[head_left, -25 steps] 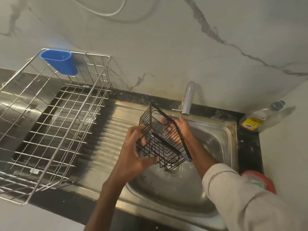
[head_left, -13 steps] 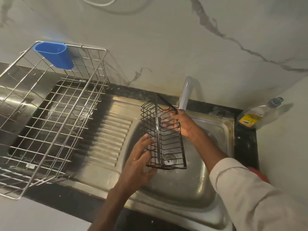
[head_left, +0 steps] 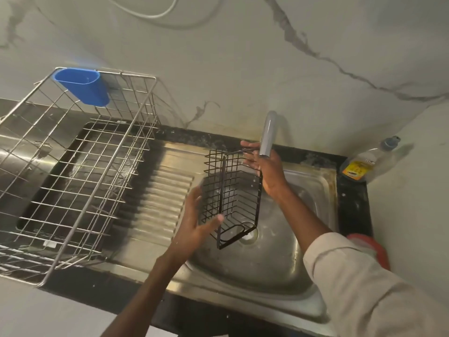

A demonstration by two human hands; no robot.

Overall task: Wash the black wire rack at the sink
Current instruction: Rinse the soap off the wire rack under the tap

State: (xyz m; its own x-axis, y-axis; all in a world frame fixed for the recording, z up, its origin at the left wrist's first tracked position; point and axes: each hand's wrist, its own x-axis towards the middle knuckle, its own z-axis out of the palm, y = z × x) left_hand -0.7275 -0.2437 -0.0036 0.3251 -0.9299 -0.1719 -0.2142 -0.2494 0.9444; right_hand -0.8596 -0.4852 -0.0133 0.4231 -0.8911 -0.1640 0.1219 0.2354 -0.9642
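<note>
While the right hand (head_left: pixel 263 166) grips the black wire rack (head_left: pixel 230 195) — boxy, upright — over the steel sink (head_left: pixel 286 276), the left hand (head_left: pixel 196 222) hovers spread.

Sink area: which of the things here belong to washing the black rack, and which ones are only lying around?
Belong to the job:
black wire rack
sink
tap
right hand, gripping the rack's top
left hand, open beside the rack

Just lying about:
steel dish basket
blue cup on its rim
clear bottle
red item
</note>
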